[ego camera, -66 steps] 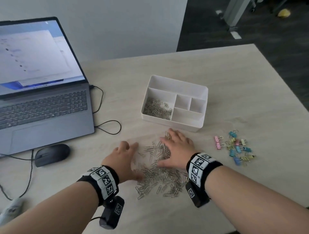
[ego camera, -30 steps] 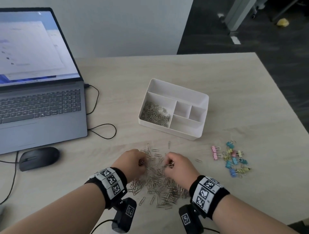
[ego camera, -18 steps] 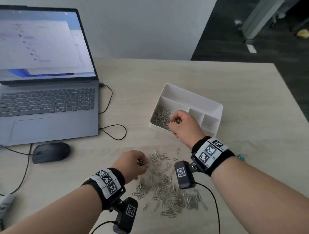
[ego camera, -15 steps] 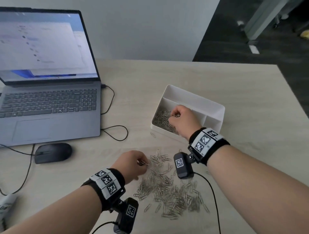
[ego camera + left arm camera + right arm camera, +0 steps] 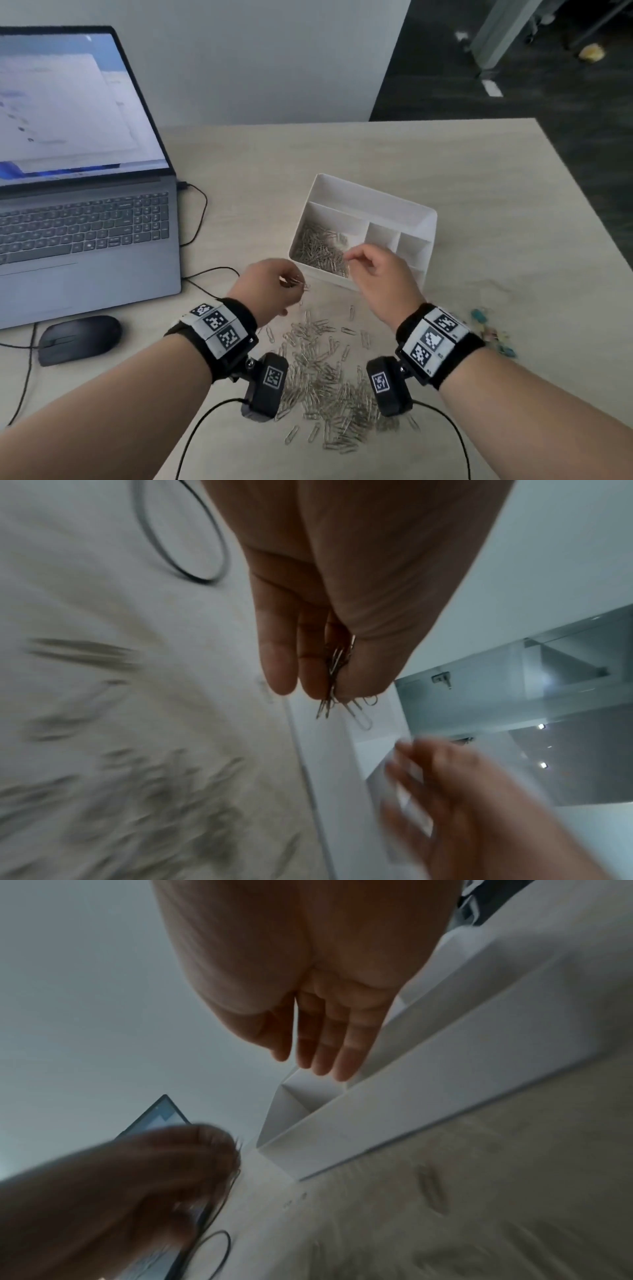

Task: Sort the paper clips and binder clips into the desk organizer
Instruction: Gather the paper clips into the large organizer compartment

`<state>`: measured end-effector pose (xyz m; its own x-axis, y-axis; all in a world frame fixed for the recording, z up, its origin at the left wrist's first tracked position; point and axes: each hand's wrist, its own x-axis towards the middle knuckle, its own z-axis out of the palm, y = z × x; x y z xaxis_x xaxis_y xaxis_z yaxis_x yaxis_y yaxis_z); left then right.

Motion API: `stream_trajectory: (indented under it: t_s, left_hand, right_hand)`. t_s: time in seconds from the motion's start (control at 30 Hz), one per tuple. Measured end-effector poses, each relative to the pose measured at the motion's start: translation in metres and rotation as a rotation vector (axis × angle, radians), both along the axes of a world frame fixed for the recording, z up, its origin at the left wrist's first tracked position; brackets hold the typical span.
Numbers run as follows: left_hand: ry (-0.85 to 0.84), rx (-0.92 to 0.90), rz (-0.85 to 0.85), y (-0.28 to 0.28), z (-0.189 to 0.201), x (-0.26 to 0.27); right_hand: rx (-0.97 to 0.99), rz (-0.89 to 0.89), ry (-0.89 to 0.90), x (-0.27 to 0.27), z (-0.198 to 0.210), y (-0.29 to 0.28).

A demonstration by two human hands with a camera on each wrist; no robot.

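**Left hand carries clips toward the organizer, right hand empty above it**

A laptop [image 5: 82,192] stands open at ten o'clock on the bench [image 5: 462,192], with a black mouse [image 5: 79,339] in front of it at nine o'clock. The left hand [image 5: 270,287] hovers above the bench just left of the organizer [image 5: 371,202]; its fingers [image 5: 279,653] are pressed together with the thumb, pinching a small bunch of paper clips [image 5: 337,696] that hang below the fingertips. A loose pile of paper clips [image 5: 329,380] lies at six o'clock, between the two wrists. The white organizer sits at twelve o'clock, its large left compartment holding clips already. The right hand [image 5: 380,274] hangs over the organizer's near edge, fingers [image 5: 327,1042] straight, side by side and holding nothing. Coloured binder clips [image 5: 493,334] lie at three o'clock, partly hidden behind the right wrist.
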<state>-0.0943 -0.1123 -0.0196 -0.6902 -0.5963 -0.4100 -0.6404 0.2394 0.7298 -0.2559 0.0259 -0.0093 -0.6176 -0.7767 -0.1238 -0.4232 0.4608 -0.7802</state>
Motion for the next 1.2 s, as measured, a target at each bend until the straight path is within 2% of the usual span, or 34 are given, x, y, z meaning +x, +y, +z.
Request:
stream_trajectory:
  t_s: [0.2, 0.37, 0.47, 0.6, 0.7, 0.8, 0.87, 1.0, 1.13, 1.2]
  left_hand:
    - [0.090, -0.055, 0.022, -0.021, 0.009, -0.058]
    - [0.079, -0.135, -0.021, -0.020, 0.001, -0.078]
    - [0.083, -0.194, -0.047, -0.010, 0.000, -0.071]
    - [0.134, -0.216, 0.013, 0.000, 0.000, -0.046]
    - [0.167, -0.228, 0.081, 0.004, -0.005, -0.021]
    - [0.114, -0.303, 0.089, 0.007, -0.023, 0.009]
    - [0.027, -0.321, 0.040, 0.009, -0.038, 0.026]
    - [-0.181, -0.399, -0.236, 0.017, -0.054, 0.036]
    - [-0.311, -0.412, -0.426, 0.031, -0.057, 0.022]
    - [-0.306, -0.432, -0.482, 0.042, -0.060, 0.022]
  right_hand:
    - [0.082, -0.075, -0.018, 0.022, -0.022, 0.092]
    - [0.219, -0.102, 0.096, 0.028, -0.045, 0.144]
    - [0.310, -0.091, 0.135, 0.029, -0.050, 0.158]
    - [0.402, -0.047, 0.126, 0.031, -0.055, 0.160]
    - [0.423, 0.050, 0.176, 0.040, -0.056, 0.155]
    - [0.407, 0.179, 0.166, 0.058, -0.057, 0.149]
    - [0.376, 0.253, 0.137, 0.071, -0.056, 0.145]
    - [0.305, 0.363, 0.101, 0.084, -0.051, 0.134]
    - [0.309, 0.294, 0.138, 0.072, -0.050, 0.111]
    - [0.383, 0.264, 0.154, 0.061, -0.050, 0.099]
